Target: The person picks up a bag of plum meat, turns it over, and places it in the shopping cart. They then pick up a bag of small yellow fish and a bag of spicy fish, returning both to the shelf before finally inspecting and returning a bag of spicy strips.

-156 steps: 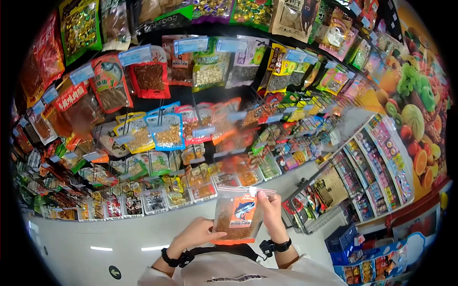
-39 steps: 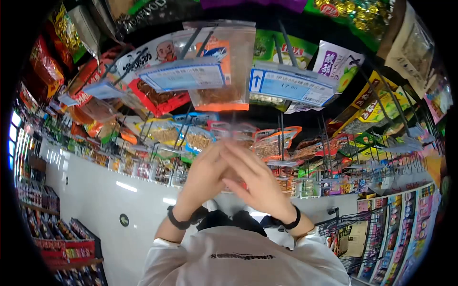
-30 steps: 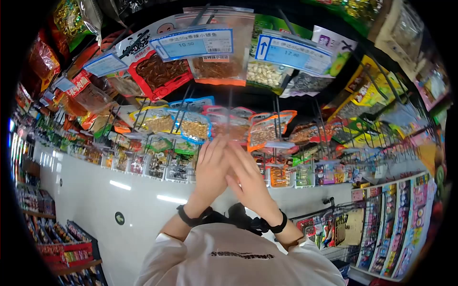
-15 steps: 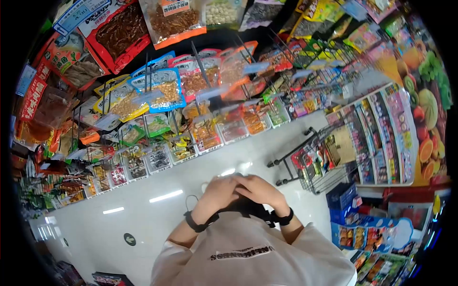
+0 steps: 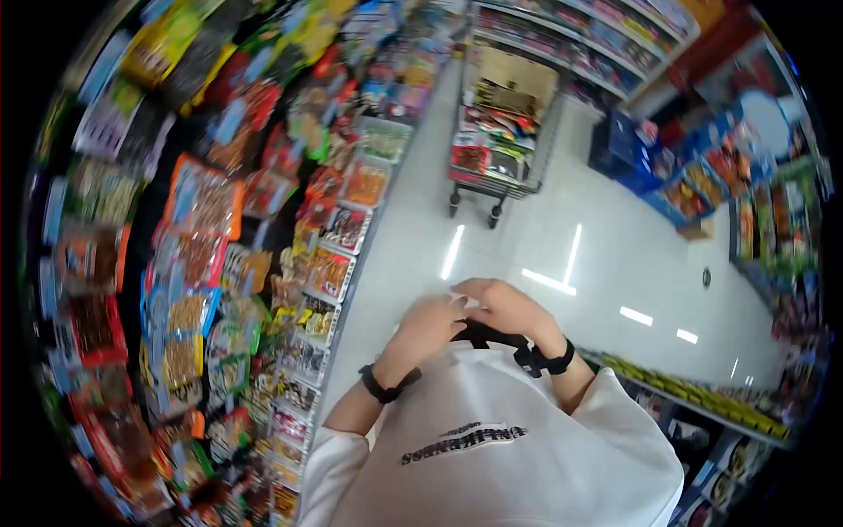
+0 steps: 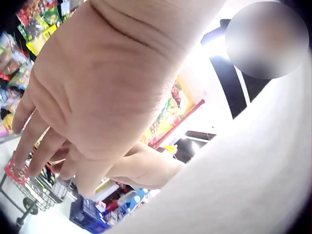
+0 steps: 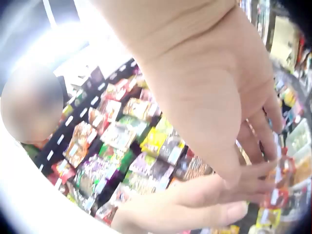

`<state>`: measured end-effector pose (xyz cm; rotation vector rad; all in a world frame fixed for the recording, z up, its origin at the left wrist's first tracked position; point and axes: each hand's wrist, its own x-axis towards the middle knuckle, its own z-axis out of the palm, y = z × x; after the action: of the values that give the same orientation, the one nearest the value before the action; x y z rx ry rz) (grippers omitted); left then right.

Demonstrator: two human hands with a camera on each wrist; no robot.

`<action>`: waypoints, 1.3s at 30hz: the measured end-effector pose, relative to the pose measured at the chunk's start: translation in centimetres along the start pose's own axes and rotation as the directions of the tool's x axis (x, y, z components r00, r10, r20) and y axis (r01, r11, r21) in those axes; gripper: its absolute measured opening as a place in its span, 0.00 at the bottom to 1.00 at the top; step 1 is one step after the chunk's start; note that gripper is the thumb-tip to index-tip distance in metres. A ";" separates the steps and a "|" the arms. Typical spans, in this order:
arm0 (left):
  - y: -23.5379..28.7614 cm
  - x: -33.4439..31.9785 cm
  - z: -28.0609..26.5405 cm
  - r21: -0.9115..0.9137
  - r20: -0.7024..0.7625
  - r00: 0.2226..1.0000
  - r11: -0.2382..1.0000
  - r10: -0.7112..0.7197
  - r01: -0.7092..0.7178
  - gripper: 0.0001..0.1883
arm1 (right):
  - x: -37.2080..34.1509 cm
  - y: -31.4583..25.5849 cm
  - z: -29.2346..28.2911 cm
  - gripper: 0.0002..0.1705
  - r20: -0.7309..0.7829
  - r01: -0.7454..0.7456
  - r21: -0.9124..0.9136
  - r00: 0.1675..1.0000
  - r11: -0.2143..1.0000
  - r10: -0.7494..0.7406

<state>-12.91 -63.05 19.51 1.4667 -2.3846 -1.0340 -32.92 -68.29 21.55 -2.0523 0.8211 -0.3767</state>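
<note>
Both hands meet in front of the white shirt in the head view, the left hand (image 5: 430,327) and the right hand (image 5: 509,307) touching at the fingers, with nothing held. The left wrist view has the left palm (image 6: 102,87) close up, its fingers relaxed and spread, with part of the other hand behind. In the right wrist view the right palm (image 7: 209,92) fills the upper part, fingers loosely extended, and the left hand (image 7: 185,204) crosses below it. Each wrist wears a black band.
Racks of packaged snacks (image 5: 189,307) stand at the left, with trays (image 5: 329,272) along their lower edge. A loaded shopping cart (image 5: 505,132) is ahead on the pale floor (image 5: 421,237). Blue crates (image 5: 628,154) are right of it, and a low shelf (image 5: 702,400) lies at the lower right.
The snack bag held earlier is out of the hands, which came together at the fingers. The view has swung right, so the racks now lie at the left and the cart ahead.
</note>
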 end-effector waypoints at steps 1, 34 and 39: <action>0.3 2.0 0.5 0.019 0.013 0.999 0.998 0.052 -0.053 0.16 | -2.0 1.7 -1.5 0.22 -0.101 -0.023 -0.005 0.995 1.000 0.022; -13.3 43.5 0.7 -0.139 0.109 0.994 0.990 -0.012 0.027 0.10 | -2.3 22.8 -30.9 0.16 -0.369 -0.677 0.125 0.647 0.726 0.667; -18.5 50.1 3.6 -0.028 0.196 0.978 0.997 -0.069 0.076 0.11 | 4.6 26.4 -32.8 0.16 -0.266 -0.640 0.106 0.719 0.761 0.642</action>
<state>-26.54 -108.33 -5.52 1.5146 -2.4439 -1.2858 -58.03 -102.28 18.76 -1.5788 1.6440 -0.2775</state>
